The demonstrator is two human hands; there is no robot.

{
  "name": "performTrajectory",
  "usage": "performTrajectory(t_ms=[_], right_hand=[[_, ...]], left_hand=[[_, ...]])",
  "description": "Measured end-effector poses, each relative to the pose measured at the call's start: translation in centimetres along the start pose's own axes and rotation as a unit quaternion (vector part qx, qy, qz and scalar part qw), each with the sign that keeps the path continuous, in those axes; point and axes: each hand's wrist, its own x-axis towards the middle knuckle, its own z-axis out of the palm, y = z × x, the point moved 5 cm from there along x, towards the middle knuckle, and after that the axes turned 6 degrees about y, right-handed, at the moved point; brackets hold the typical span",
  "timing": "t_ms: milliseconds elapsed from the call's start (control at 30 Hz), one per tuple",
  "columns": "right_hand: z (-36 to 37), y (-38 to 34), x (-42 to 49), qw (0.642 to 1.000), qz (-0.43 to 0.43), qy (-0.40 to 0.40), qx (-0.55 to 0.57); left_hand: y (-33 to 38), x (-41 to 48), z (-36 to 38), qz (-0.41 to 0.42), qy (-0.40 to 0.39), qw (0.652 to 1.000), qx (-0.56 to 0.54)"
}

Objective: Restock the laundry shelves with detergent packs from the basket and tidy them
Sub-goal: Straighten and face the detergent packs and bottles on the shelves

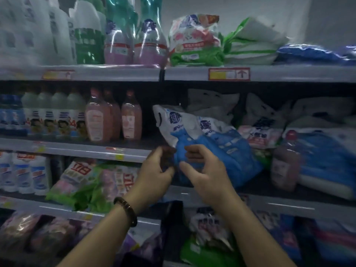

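A dim shop aisle fills the view, with grey metal shelves [269, 74] stacked in tiers and price tags clipped to their front rails. On the top tier, at 12 o'clock, a pink-and-green detergent pack [194, 41] leans beside folded green-and-white packs [254, 45], with tall wrapped bottles [134, 35] to their left at 11 o'clock. On the middle tier at 9 o'clock stand pink bottles [113, 118] in a row next to white bottles with blue labels. At the centre of the frame, a blue-and-white detergent pack [185, 132] lies tilted on the middle right shelf, its white top pointing toward 10 o'clock and its blue bottom hanging over the shelf edge; a second like pack [227, 145] lies just behind it, touching. The left hand [154, 170], with a dark bead bracelet [126, 211] on its wrist, has its fingers curled against the pack's lower left edge. The right hand [202, 170] pinches the blue bottom of the same pack, thumb below and fingers bent over it. At 3 o'clock a pinkish bottle [285, 162] stands before flat blue packs [327, 160]. Green and pink packs [82, 182] lie on the lower shelf at 8 o'clock. The basket cannot be made out.
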Motion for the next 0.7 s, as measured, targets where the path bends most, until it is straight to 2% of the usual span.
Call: performTrajectory(t_ms=[167,267,433,567,700], right_hand=[[-11.3,6.1,-6.2,0.973,0.108,0.193,0.065],[-16.3,9.2,-8.1,0.951,0.147,0.262,0.075],[-21.5,13.3,-7.0,0.932,0.186,0.308,0.042],[-23.7,15.5,-4.3,0.932,0.203,0.299,-0.021],[-24.4,16.7,-2.3,0.927,0.261,0.268,0.033]], left_hand=[[3.3,-4.7,11.9,-0.029,-0.066,0.996,-0.061],[5.1,-6.8,18.5,-0.039,-0.092,0.991,-0.085],[8.6,-6.8,25.0,-0.03,-0.121,0.987,-0.098],[10.8,-5.2,28.5,0.009,-0.167,0.984,-0.066],[10.1,-3.3,31.4,0.022,-0.139,0.986,-0.091]])
